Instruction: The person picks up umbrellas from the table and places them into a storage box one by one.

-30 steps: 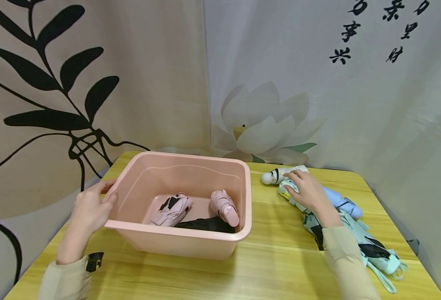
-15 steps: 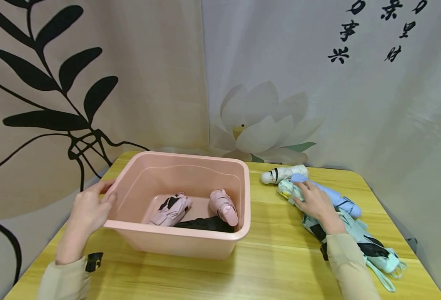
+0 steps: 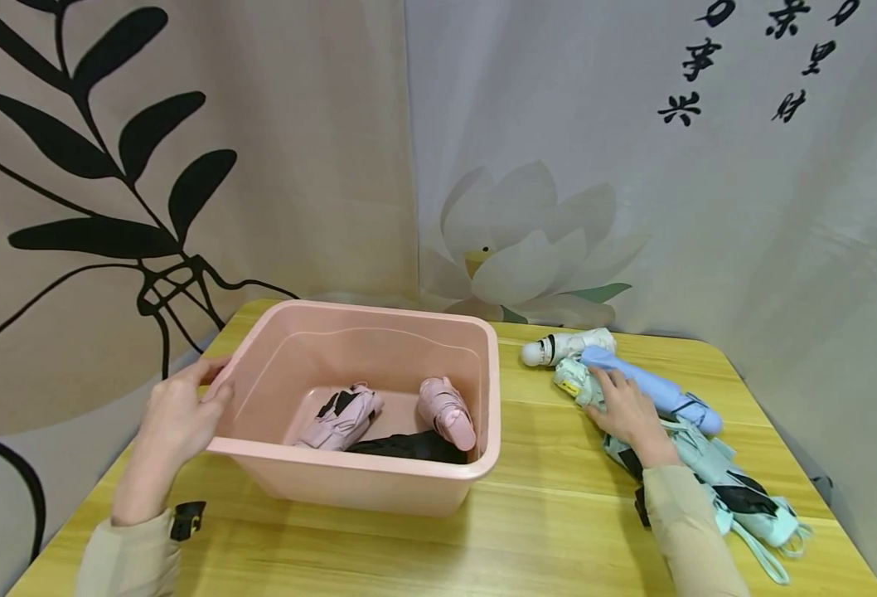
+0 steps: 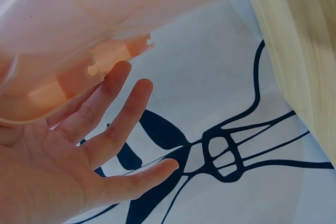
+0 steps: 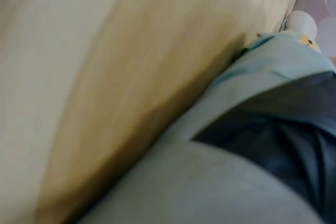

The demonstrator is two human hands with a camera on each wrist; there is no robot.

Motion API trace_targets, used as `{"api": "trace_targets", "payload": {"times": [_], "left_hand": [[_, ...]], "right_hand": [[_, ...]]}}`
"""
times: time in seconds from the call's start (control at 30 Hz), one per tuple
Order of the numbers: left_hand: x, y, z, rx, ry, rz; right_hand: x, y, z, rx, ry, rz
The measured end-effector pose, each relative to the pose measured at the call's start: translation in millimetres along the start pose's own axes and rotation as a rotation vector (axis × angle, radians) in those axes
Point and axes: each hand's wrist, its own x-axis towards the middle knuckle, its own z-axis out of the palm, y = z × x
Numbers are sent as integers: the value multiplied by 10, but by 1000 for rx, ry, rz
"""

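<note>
My left hand (image 3: 181, 414) grips the left rim of a pink plastic bin (image 3: 364, 464), thumb over the edge. In the left wrist view several fingers (image 4: 118, 129) reach below the bin's underside. On the right, my right hand (image 3: 628, 419) lies over a pale mint folded umbrella (image 3: 573, 380) with a yellow patch, fingers bent across it and thumb on its near side. A blue folded umbrella (image 3: 643, 385) lies just behind that hand. The right wrist view shows pale fabric with a black panel (image 5: 273, 124); the hand's fingers are out of it.
Inside the bin lie two pink folded umbrellas, one with black (image 3: 345, 419), one plain (image 3: 446, 410), plus a black one (image 3: 409, 448). A white umbrella (image 3: 573, 344) lies at the back; another mint umbrella (image 3: 752, 489) with a strap lies near the wooden table's (image 3: 528, 531) right edge.
My right hand has moved right and nearer, from beside the white umbrella onto the mint one, uncovering the blue umbrella's end. The left hand and bin have stayed put.
</note>
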Motion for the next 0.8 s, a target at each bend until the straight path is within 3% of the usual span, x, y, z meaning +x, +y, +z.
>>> {"api": "trace_targets", "payload": {"times": [0.53, 0.8], "left_hand": [[-2, 0, -7, -4, 8, 10], [0, 0, -9, -3, 9, 9]], "right_hand": [[39, 21, 84, 19, 114, -93], [29, 19, 82, 31, 117, -121]]}}
